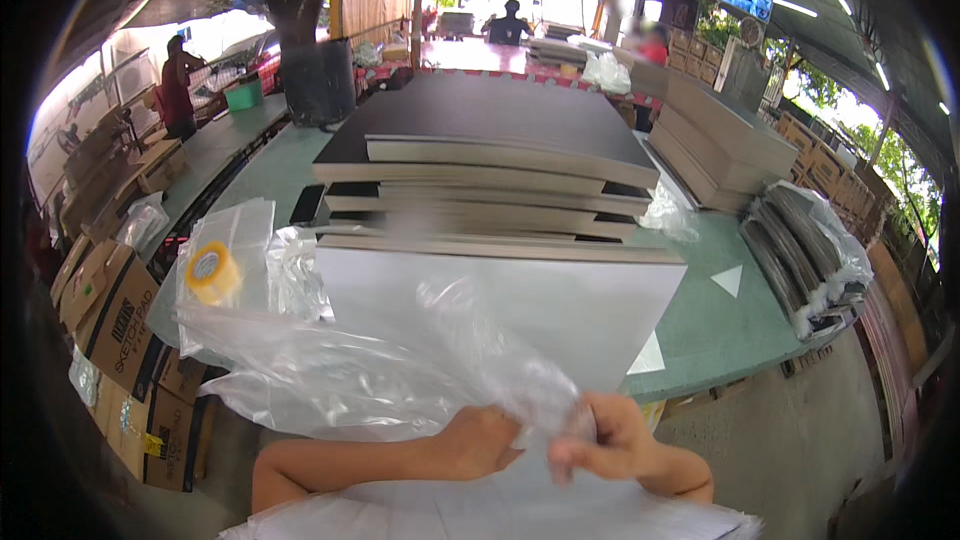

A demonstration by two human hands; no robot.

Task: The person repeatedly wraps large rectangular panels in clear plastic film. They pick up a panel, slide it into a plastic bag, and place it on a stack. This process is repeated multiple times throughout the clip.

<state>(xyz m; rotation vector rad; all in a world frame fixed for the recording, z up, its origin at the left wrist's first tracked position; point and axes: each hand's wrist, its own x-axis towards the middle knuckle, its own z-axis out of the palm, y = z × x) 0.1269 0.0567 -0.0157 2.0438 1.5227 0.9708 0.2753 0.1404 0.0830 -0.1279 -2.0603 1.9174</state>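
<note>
Pinching the clear plastic bag (400,370) at its near edge, my left hand (478,440) and right hand (610,440) both close fingers on the film over the white board (560,310) before me. I judge that equal tension on both sides, pulled squarely along the board, avoids tearing; the tape roll (213,272) lies well apart at left.
</note>
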